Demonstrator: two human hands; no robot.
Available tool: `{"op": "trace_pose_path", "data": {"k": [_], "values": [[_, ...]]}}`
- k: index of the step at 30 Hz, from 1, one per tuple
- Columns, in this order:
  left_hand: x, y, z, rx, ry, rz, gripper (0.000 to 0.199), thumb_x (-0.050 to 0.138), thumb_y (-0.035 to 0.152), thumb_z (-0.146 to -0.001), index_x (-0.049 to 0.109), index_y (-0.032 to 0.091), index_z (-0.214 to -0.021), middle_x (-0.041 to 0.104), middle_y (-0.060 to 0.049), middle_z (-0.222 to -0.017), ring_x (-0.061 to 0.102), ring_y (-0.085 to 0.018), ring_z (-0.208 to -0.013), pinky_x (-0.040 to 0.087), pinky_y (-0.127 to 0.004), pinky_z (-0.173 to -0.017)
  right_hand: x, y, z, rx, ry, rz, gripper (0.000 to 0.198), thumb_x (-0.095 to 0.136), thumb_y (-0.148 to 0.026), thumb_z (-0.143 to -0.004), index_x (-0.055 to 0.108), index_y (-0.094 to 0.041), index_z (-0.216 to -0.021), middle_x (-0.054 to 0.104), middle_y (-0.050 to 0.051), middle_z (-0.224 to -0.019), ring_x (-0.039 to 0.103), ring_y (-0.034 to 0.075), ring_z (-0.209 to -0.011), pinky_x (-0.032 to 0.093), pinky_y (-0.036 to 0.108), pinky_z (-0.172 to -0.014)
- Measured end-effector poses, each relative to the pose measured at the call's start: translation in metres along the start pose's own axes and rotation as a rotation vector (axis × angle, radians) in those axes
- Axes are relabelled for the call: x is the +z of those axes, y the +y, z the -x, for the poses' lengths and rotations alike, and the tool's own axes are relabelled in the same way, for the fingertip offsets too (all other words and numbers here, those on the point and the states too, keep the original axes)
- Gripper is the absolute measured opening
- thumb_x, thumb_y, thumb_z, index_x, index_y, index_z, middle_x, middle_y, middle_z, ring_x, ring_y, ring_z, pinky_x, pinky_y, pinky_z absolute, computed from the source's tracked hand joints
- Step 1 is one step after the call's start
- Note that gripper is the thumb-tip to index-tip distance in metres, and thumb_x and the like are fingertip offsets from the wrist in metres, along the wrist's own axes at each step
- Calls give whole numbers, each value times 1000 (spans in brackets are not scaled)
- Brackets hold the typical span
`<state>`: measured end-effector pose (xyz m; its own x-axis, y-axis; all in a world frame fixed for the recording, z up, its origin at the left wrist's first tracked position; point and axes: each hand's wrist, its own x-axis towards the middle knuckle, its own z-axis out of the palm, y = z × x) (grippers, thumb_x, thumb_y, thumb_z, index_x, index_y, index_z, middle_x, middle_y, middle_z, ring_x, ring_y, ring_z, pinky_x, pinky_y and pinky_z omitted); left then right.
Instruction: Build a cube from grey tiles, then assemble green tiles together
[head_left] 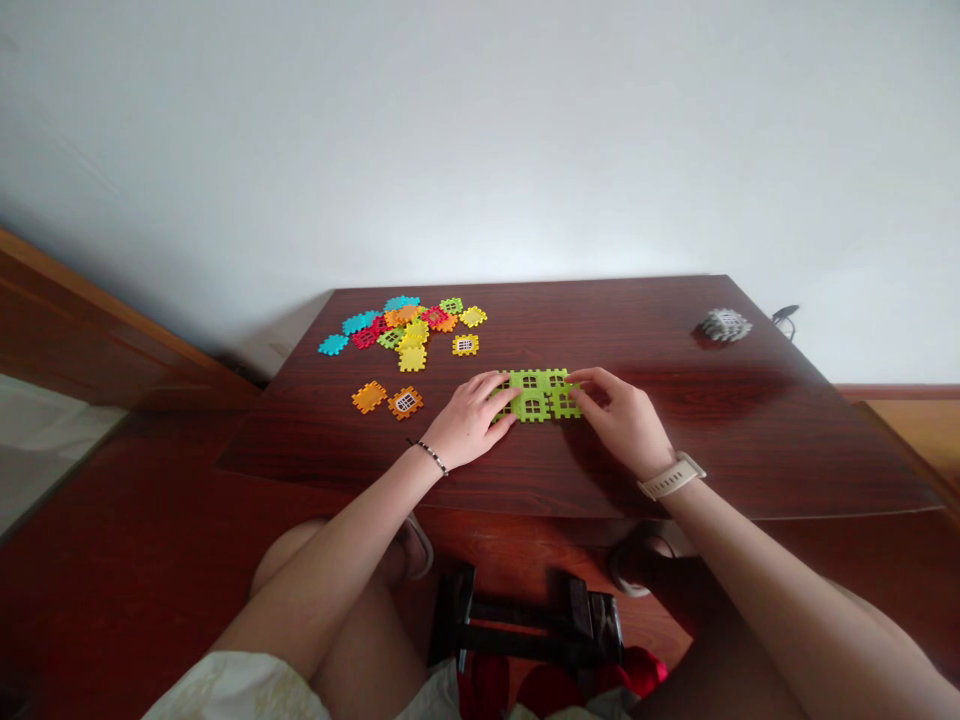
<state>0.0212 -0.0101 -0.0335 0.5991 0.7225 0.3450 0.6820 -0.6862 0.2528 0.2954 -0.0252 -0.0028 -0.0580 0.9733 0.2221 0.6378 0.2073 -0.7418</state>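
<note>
Several green interlocking building tiles (pixel 534 395) with window cut-outs lie flat on the table, joined edge to edge in two rows. My left hand (pixel 469 415) grips their left end, fingers on top and thumb at the near edge, covering part of the leftmost tiles. At the right end, my right hand (pixel 619 415) pinches the outer tiles between thumb and fingers and hides their corner. A gap shows between the lower middle tile and the lower right one, which looks slightly out of line.
On the dark wooden table (pixel 675 430), a pile of coloured tiles (pixel 412 330) lies at the back left. Nearer are a plain orange tile (pixel 369 397) and an orange window tile (pixel 406 402). A stack of grey tiles (pixel 724 324) sits at the back right, before the wall.
</note>
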Motion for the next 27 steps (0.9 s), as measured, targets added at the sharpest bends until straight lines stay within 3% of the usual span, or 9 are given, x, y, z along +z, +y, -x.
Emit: {"op": "trace_pose_path", "data": {"k": [14, 27], "values": [[-1, 2, 1, 5, -11, 4, 38, 56, 33, -109, 62, 22, -146, 58, -14, -155, 50, -33, -150, 47, -58, -125, 5, 4, -1, -3, -52, 66, 20, 66, -32, -97, 76, -26, -112, 81, 2, -92, 74, 21, -79, 52, 32, -75], [0, 1, 1, 3, -13, 10, 38, 55, 34, -110, 62, 22, -146, 57, -15, -156, 50, -33, -150, 47, -59, -125, 10, 13, -2, -113, -33, 132, 18, 64, -27, -95, 77, -24, -107, 76, 7, -105, 69, 19, -77, 54, 35, -77]]}}
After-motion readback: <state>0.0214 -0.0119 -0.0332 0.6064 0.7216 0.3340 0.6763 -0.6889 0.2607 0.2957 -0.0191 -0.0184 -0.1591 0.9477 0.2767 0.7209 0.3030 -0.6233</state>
